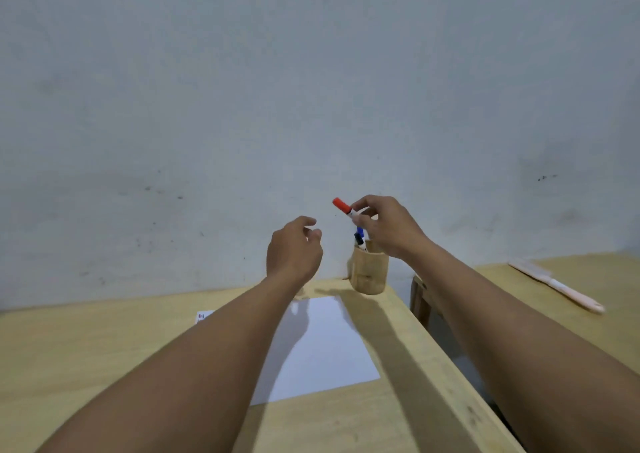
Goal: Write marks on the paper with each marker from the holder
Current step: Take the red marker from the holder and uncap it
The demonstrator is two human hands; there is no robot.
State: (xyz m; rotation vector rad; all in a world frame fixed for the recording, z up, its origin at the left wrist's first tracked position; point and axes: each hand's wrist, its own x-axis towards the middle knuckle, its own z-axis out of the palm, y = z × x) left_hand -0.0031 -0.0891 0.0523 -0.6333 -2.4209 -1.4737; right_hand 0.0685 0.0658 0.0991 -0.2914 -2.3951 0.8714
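One wooden table (104,366) fills the lower part, and a second wooden table (571,289) stands to the right of the holder. One white paper (322,345) lies flat on the first table, just in front of the holder. Two bare hands are raised. The left hand (292,250) hangs left of the holder with fingers loosely curled, gripping nothing. The right hand (388,227) is above the holder and pinches one red-capped marker (344,207), tilted. One round wooden holder (369,272) stands upright; two markers, one blue marker (360,231) and one black marker (359,241), stick out of it. One pale stick-like tool (557,286) lies far right of the holder.
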